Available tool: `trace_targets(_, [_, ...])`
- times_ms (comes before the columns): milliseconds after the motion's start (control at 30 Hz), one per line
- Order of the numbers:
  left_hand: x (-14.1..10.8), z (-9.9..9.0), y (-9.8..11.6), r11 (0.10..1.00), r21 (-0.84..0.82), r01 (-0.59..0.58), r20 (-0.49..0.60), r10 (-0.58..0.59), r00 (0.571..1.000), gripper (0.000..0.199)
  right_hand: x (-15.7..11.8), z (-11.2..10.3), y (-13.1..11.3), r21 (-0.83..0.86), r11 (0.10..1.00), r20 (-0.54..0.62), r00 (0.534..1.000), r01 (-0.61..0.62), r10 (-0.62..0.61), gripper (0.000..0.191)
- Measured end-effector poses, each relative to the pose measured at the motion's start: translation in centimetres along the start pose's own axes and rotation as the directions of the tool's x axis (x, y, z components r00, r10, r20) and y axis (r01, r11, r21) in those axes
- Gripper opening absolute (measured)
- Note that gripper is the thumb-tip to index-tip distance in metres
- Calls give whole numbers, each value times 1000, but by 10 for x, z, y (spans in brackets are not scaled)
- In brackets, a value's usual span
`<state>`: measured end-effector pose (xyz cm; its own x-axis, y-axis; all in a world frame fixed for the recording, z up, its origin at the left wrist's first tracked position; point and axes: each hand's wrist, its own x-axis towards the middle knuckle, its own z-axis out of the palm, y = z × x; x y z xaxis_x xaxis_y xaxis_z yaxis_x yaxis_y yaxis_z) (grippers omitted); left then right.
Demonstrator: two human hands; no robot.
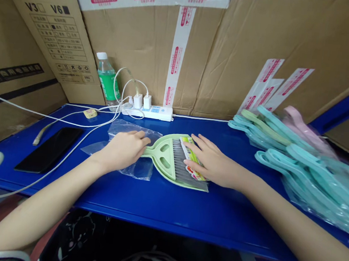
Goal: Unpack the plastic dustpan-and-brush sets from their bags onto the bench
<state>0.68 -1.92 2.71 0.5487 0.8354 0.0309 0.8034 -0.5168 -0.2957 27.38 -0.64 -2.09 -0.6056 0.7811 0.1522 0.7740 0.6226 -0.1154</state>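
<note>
Blue table edge (164, 226), hands (122, 151) (213, 163) on green dustpan (162, 155)

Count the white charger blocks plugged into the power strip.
2. One charger block and, just to its right in the head view, a second, both standing in the white power strip, with cables rising from their tops. Another plug may be hidden among the cables at the strip's left end.

Bright, even light over everything, only soft shadows beneath the left hand (122, 152) and right hand (217, 166), a glossy sheen on the blue table (142, 202) just ahead of them, and the wide lens stretching the right forearm (295, 226) at the frame edge!
</note>
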Motion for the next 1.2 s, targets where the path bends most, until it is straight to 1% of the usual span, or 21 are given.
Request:
trace_targets(67, [0, 0, 0, 1000, -2, 2, -1, -2, 1000, 29, 0, 3, 7, -1, 999, 88, 995, -45, 45, 69])
trace_targets(133, [0, 0, 0, 1000, -2, 2, 5, -2, 1000, 29, 0, 3, 10, -9, 998, 122, 991, -60, 60, 72])
trace_targets(200, [0, 1, 0, 1000, 1, 3, 11, -3, 1000, 29, 1, 1, 12, -36, 997, 106, 992, -65, 68, 72])
trace_targets(300, [0, 1, 0, 1000, 0, 5, 10, -5, 1000, 29, 1, -1, 15, -100, 993, 82, 994, -65, 73, 66])
trace_targets(433, [0, 1, 0, 1000, -10, 4, 7, -4, 1000, 29, 1, -3, 18, -155, 986, 103, 992, -62, 79, 60])
trace_targets(500, [0, 1, -1, 1000, -10, 1, 8, 0, 1000, 30, 1, -6, 19, -167, 984, 73, 995, -60, 73, 59])
trace_targets(567, [0, 1, -1, 1000, -8, -1, 9, 1, 1000, 30, 1, -10, 21, -190, 978, 23, 996, -85, 91, 58])
trace_targets(633, [0, 1, -1, 1000, -6, 0, 13, 0, 1000, 30, 0, -13, 24, -221, 964, -7, 989, -148, 150, 57])
trace_targets(733, [0, 1, 0, 1000, -3, 4, 18, -4, 1000, 30, 0, -17, 27, -256, 942, 26, 972, -218, 232, 54])
trace_targets(833, [0, 0, 0, 1000, 0, 8, 19, -8, 1000, 29, 0, -18, 28, -276, 942, 108, 967, -192, 229, 49])
trace_targets(933, [0, -1, 0, 1000, 2, 9, 22, -9, 1000, 29, 2, -20, 24, -248, 956, 157, 967, -156, 199, 51])
trace_targets(1033, [0, 0, 0, 1000, 2, 8, 26, -8, 1000, 28, 4, -22, 19, -160, 977, 164, 972, -142, 168, 54])
trace_targets(1133, [0, 2, 0, 1000, 1, 5, 14, -5, 1000, 28, 5, -25, 15, -86, 983, 112, 978, -165, 174, 54])
trace_targets(1200, [1, 3, 0, 1000, 0, 1, 5, -1, 1000, 28, 5, -27, 11, -16, 976, 75, 974, -215, 216, 54])
